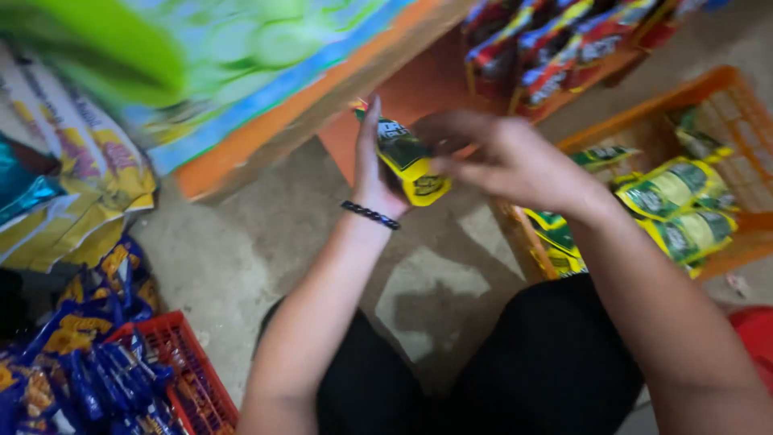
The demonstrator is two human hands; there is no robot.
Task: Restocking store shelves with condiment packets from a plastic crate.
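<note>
The floor here is bare, rough concrete, patchy grey, and the person sits low over it with dark trousers showing between the arms. An orange shelf edge runs across above the hands. To the right stands an orange crate holding at least four yellow-and-green packets; more may be hidden behind the right arm. At the lower left a red basket is heaped with blue packets, too jumbled to count. The left hand, a bead bracelet at its wrist, and the right hand together grip one yellow packet, held up between them above the floor.
</note>
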